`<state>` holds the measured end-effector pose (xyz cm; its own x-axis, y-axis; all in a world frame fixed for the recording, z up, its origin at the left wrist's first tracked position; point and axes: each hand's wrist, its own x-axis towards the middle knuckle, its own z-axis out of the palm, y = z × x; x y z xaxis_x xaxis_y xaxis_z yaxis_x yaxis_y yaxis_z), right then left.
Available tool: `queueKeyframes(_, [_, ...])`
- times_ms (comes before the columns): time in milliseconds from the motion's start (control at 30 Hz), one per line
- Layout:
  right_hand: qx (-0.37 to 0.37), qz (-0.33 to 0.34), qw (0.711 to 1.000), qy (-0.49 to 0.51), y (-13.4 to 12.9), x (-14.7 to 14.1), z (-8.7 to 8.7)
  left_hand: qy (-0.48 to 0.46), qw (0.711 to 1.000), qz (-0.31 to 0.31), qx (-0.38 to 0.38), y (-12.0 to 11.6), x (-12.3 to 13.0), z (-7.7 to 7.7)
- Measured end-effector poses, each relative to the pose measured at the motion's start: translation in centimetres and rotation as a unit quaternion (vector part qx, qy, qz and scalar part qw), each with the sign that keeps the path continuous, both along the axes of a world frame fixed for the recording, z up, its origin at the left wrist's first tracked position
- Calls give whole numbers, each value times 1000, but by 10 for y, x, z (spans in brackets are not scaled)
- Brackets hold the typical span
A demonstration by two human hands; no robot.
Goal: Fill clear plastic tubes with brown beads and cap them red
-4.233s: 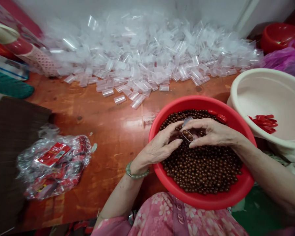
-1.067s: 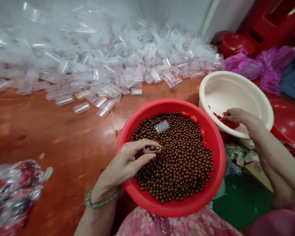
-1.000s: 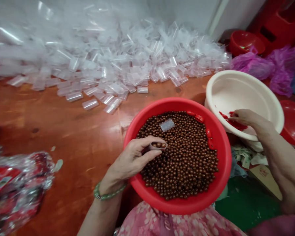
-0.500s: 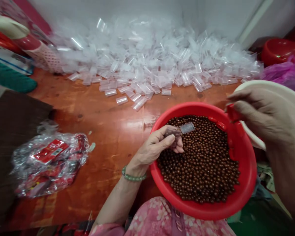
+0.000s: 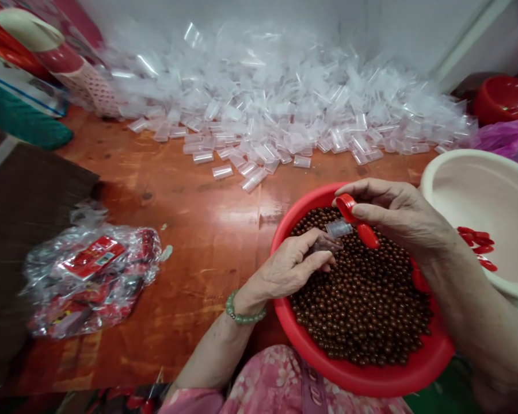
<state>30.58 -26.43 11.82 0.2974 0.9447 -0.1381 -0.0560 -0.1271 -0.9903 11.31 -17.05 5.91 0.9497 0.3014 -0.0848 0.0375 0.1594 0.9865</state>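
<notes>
A red basin holds a heap of small brown balls. Over its left part my left hand is closed, its fingers curled round something clear that I cannot make out. A small clear plastic sleeve lies just past those fingertips, above the balls. My right hand pinches a red plastic cap between thumb and fingers, above the basin's far side. The cap's open ring faces left, and its oval lid hangs down to the right, close to the clear sleeve.
Clear plastic sleeves are piled along the back wall. A white basin with several red caps stands at the right. A clear bag of red packets lies at the left, beside a dark box.
My right hand has moved left from the white basin's edge to above the red basin, bringing the red cap near my left hand. The view has shifted slightly.
</notes>
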Motion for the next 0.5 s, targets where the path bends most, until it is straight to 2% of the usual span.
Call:
queueKeyframes(67, [2,14,1000,1,-3,1,-3,15,999,4,39,1,1,1])
queueKeyframes(167, [8,31,999,-16,-4,1,-7,9,999,4,44,2,1,3])
queueKeyframes(367, [32,41,998,-44,-4,-9,-6,-26,999,-6,-30,3,-1,-1])
queueKeyframes(500, [31,31,998,-33,-5,-13,-8,-69,991,2,-115,3,-2,-5])
